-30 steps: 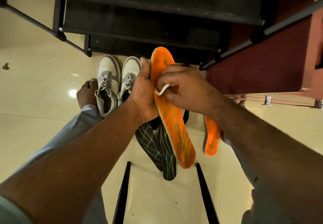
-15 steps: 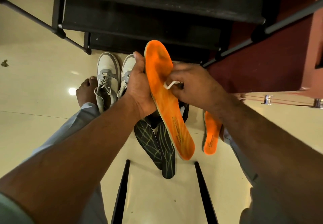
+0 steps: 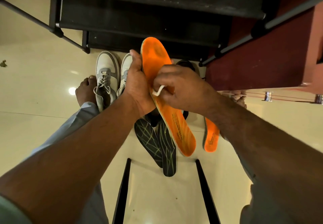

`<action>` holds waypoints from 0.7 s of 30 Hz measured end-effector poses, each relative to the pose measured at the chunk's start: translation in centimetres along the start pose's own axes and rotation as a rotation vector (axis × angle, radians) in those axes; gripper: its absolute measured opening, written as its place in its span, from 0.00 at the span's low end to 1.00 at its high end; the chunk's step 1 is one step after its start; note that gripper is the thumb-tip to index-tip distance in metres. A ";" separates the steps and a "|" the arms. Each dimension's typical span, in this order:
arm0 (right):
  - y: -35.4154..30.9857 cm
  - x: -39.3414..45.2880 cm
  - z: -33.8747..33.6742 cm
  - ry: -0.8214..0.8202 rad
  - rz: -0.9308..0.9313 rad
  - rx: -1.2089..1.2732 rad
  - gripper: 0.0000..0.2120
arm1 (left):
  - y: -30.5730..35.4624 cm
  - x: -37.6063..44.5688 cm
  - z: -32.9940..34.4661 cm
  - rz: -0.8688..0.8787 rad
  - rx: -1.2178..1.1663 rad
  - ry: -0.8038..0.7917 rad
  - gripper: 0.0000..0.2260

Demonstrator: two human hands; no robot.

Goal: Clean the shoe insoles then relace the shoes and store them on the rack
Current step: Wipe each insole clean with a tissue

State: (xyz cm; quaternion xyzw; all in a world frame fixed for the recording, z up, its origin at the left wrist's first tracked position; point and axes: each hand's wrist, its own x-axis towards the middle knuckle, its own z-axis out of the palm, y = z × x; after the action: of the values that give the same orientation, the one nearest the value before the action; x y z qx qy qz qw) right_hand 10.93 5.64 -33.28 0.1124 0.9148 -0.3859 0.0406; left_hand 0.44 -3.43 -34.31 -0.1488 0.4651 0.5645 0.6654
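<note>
My left hand (image 3: 138, 85) grips a long orange insole (image 3: 157, 61) by its left edge and holds it up over the floor. My right hand (image 3: 180, 87) pinches a small white cloth (image 3: 158, 91) against the insole's middle. A second orange insole (image 3: 211, 136) lies on the floor at the right, partly under my right forearm. Two black insoles (image 3: 157, 143) with yellow lines lie overlapped below the held one. A pair of white and grey laced sneakers (image 3: 106, 76) stands on the floor to the left, before the black shoe rack (image 3: 139, 19).
My bare left foot (image 3: 85, 90) rests beside the sneakers. A dark red cabinet (image 3: 262, 54) stands at the right. A dark shoe (image 3: 185, 64) peeks out behind my right hand. Two black bars (image 3: 122, 188) run along the floor near me.
The held insole has shifted slightly between frames, and my right hand with the white cloth has slid a little along its surface.
</note>
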 end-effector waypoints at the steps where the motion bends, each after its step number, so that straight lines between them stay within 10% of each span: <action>1: 0.6 0.1 -0.1 0.006 0.060 -0.044 0.04 | 0.0 0.0 0.0 0.009 -0.001 0.000 0.41; 12: 0.6 0.2 -0.2 0.033 0.214 0.011 0.02 | 0.1 -0.3 0.1 0.052 -0.029 0.007 0.41; 17: -0.8 0.2 -0.7 0.025 0.276 0.433 0.05 | 0.2 -0.4 0.3 0.063 -0.030 0.039 0.41; 21: 0.6 0.2 -0.7 0.089 0.361 0.190 0.04 | 0.2 -0.4 0.2 0.064 -0.028 0.024 0.41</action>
State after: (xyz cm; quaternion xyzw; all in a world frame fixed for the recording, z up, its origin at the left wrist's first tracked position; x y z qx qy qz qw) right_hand 10.89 6.62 -33.25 0.2951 0.8401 -0.4515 0.0577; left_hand 0.42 -3.44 -33.85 -0.1498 0.4698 0.5903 0.6390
